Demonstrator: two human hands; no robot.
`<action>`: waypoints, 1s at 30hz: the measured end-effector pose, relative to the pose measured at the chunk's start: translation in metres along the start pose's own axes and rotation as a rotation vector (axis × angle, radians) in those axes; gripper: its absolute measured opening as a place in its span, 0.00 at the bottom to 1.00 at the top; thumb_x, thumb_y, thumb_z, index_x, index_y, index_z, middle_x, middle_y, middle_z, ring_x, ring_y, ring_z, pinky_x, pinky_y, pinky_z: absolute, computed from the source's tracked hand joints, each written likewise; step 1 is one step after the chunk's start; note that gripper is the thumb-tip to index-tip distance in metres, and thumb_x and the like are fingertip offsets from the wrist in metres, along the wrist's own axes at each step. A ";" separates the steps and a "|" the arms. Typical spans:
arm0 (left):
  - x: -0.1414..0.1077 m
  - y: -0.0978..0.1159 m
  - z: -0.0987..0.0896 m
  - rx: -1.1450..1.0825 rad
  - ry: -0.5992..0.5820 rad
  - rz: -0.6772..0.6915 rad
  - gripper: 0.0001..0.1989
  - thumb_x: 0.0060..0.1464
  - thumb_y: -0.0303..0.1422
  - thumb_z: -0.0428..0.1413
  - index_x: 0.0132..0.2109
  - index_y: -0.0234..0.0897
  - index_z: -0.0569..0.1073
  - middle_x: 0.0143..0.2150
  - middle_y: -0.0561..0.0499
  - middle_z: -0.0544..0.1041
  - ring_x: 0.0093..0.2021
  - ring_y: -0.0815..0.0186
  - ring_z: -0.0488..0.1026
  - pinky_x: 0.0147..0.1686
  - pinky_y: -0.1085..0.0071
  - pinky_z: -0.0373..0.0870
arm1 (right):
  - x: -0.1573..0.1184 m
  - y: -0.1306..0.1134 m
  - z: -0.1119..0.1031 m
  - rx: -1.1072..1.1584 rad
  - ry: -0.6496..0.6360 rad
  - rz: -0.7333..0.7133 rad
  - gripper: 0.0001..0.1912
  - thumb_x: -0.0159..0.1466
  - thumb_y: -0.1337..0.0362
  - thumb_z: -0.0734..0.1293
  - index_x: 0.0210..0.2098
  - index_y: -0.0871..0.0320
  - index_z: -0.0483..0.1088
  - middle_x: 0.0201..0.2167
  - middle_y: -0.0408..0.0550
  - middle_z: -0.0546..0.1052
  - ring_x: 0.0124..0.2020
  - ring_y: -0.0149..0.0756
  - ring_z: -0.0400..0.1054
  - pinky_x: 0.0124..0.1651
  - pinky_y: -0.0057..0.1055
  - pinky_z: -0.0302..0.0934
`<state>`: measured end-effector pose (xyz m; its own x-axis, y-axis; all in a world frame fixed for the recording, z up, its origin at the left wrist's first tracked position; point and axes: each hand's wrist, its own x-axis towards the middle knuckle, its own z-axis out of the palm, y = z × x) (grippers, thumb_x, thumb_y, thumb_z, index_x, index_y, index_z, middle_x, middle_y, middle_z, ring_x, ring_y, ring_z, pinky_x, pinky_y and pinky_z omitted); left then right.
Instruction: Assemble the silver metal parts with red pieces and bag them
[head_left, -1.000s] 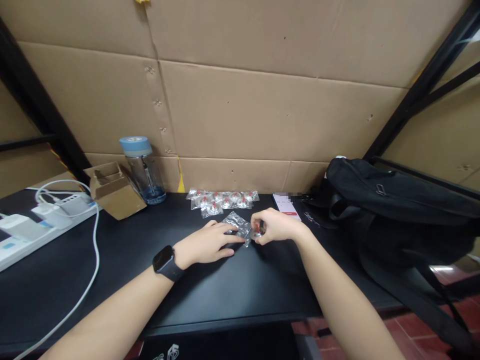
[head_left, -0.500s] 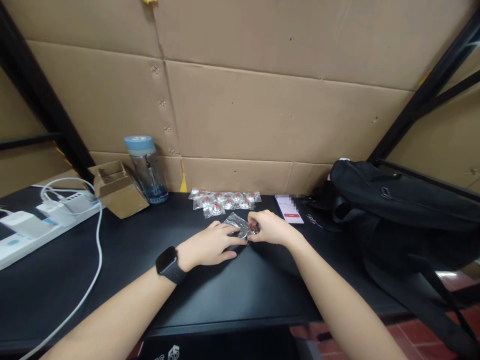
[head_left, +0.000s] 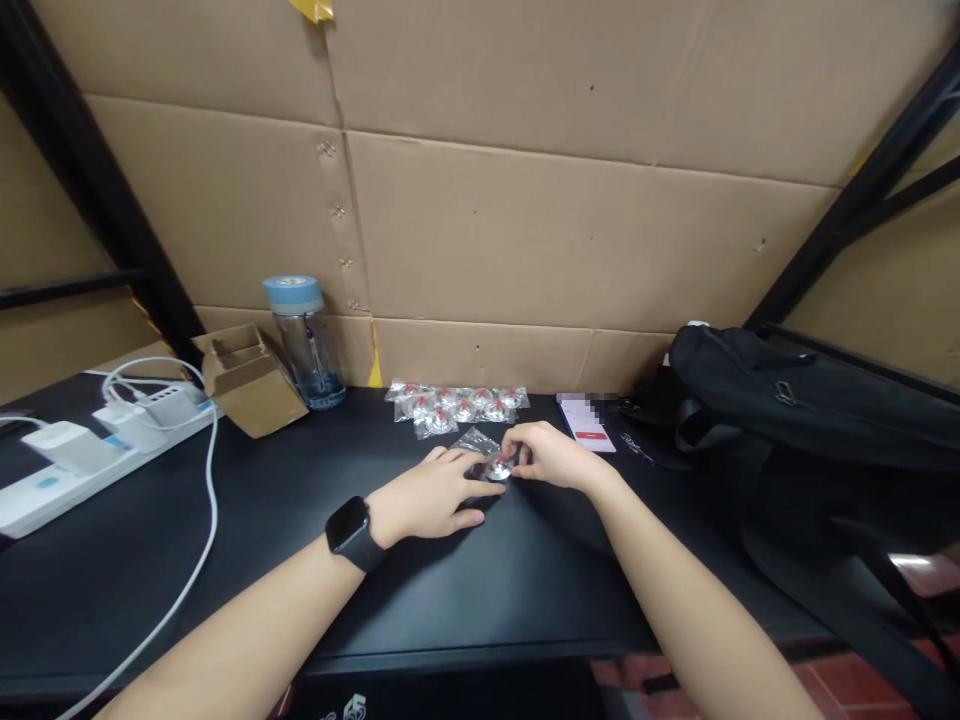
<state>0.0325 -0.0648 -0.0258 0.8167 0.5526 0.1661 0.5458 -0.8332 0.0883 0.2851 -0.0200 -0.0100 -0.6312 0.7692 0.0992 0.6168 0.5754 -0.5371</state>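
A round silvery piece with a red mark (head_left: 499,467) lies at a clear plastic bag (head_left: 475,440) on the black table (head_left: 450,610). My right hand (head_left: 547,455) pinches the silvery piece at its right side, thumb and forefinger bent round it. My left hand (head_left: 439,492) lies flat with fingers apart, its fingertips on the bag's near left part. A black watch is on the left wrist. Behind the hands, several bagged silvery pieces with red marks (head_left: 461,405) lie close together in rows.
At the back left stand a blue-lidded bottle (head_left: 306,345) and an open cardboard box (head_left: 255,385). A white power strip (head_left: 45,500) with cables lies left. A phone (head_left: 589,425) and a black backpack (head_left: 810,410) are on the right.
The silvery piece now shows flat by the bag, where before a dark and red thing showed in my right fingers. The whole view has shifted slightly, with things appearing further right.
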 end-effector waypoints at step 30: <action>-0.009 -0.008 -0.008 -0.093 -0.041 -0.082 0.24 0.58 0.39 0.61 0.61 0.63 0.72 0.66 0.48 0.64 0.68 0.43 0.55 0.63 0.42 0.54 | 0.025 -0.003 0.043 -0.355 0.345 0.068 0.15 0.62 0.62 0.72 0.47 0.53 0.68 0.48 0.48 0.72 0.49 0.41 0.67 0.47 0.34 0.62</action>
<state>0.0187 -0.0632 -0.0203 0.7780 0.6178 0.1140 0.5931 -0.7822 0.1907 0.2471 -0.0148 -0.0420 -0.4291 0.8207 0.3772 0.8109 0.5340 -0.2393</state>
